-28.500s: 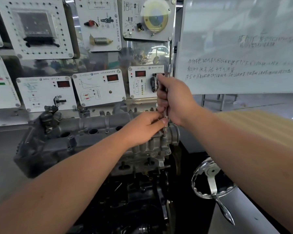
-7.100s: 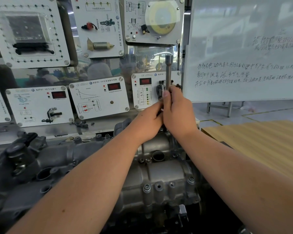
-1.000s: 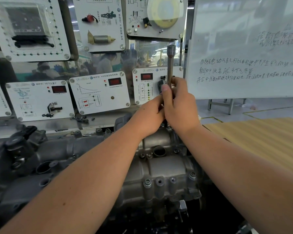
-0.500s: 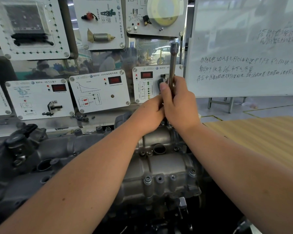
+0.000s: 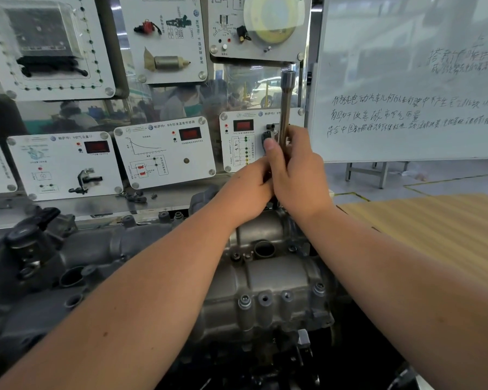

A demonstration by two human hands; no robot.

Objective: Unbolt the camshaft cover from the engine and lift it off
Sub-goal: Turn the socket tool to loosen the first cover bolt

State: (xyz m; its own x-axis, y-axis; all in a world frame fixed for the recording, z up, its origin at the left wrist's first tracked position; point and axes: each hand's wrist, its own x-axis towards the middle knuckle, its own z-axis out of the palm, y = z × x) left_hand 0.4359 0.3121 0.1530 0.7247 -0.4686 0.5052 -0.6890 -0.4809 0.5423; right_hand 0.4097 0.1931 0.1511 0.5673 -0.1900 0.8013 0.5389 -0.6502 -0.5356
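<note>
The grey camshaft cover (image 5: 268, 277) sits bolted on the engine (image 5: 68, 271), below both hands. At its far end a steel socket wrench (image 5: 285, 108) stands upright; the right hand (image 5: 299, 178) grips its shaft, and the left hand (image 5: 248, 190) curls around it lower down, touching the right. Sensor panels (image 5: 164, 150) and a whiteboard (image 5: 406, 80) stand behind.

A metal ledge (image 5: 68, 209) runs below the sensor panels behind the engine. A few small dark parts (image 5: 134, 197) lie loose on it, near its middle.
</note>
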